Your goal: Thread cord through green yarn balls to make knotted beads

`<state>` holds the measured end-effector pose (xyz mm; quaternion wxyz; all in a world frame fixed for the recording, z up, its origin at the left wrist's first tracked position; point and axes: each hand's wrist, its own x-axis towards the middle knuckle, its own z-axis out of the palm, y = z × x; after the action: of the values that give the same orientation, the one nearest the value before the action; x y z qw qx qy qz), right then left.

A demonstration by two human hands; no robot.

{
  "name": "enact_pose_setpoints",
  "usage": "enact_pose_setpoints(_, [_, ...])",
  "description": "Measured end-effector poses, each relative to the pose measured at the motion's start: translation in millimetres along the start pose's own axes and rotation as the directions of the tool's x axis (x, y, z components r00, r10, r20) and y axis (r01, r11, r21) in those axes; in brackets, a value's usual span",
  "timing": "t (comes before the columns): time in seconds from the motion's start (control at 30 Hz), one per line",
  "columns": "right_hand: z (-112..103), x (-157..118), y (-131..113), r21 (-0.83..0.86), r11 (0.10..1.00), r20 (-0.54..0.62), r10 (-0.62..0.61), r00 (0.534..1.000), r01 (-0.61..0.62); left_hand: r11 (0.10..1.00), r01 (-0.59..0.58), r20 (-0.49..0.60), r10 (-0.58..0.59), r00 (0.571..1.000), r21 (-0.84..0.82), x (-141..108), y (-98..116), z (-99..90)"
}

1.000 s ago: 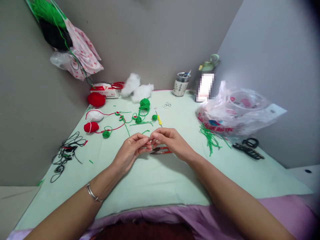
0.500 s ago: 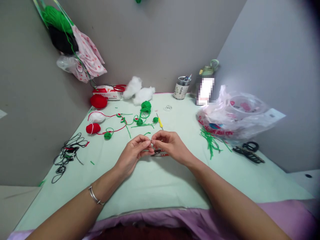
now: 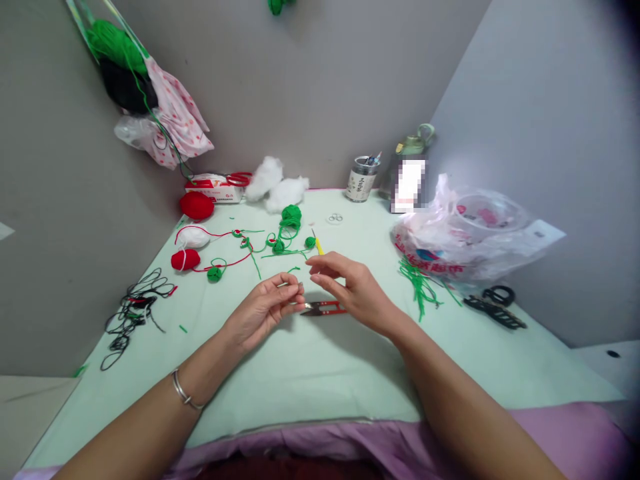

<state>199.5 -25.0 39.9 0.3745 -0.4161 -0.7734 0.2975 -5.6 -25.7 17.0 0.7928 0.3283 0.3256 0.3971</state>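
Note:
My left hand (image 3: pixel 273 303) is pinched at thumb and forefinger around something tiny and greyish that I cannot make out. Just to its right, my right hand (image 3: pixel 350 287) hovers with thumb and fingers parted and nothing visible between them. Red-handled thread snips (image 3: pixel 325 307) lie on the table below the hands, their right end covered by my right hand. Beyond the fingers is a yellow-handled crochet hook (image 3: pixel 319 245), partly hidden by my right hand. A small green ball (image 3: pixel 311 242) sits beside the hook.
Green yarn (image 3: pixel 291 217), red yarn (image 3: pixel 197 206) and white stuffing (image 3: pixel 287 194) lie at the back left. Tangled black cord (image 3: pixel 133 313) is at far left. A plastic bag (image 3: pixel 465 233), green strands (image 3: pixel 419 283) and a black hair clip (image 3: pixel 495 310) are on the right. A pen can (image 3: pixel 363 180) stands behind.
My right hand has come away from my left and its fingers have parted. More of the snips now shows between the hands. My left hand keeps its pinch.

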Motion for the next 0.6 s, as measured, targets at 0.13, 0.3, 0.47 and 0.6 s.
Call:
enact_pose_setpoints(0.13, [-27,-8,10,-0.284,0.959,0.281,0.101,0.954,-0.018,0.999,-0.049,-0.034,0.05,0.998,0.016,-1,3,-0.5])
enact_pose_setpoints(0.3, [-19,-15,18,-0.458,0.889,0.429,0.204,0.88,0.017,0.996,-0.091,-0.077,0.092,0.993,0.018,0,2,-1.7])
enact_pose_setpoints(0.47, [-9,-15,10,-0.435,0.899,0.445,0.159,0.881,0.057,0.988,-0.141,-0.104,0.147,0.984,0.06,1,0,-3.3])
enact_pose_setpoints(0.6, [-20,-13,3,-0.342,0.939,0.338,0.165,0.927,-0.043,0.981,-0.17,-0.16,0.184,0.97,0.093,2,0,-4.6])
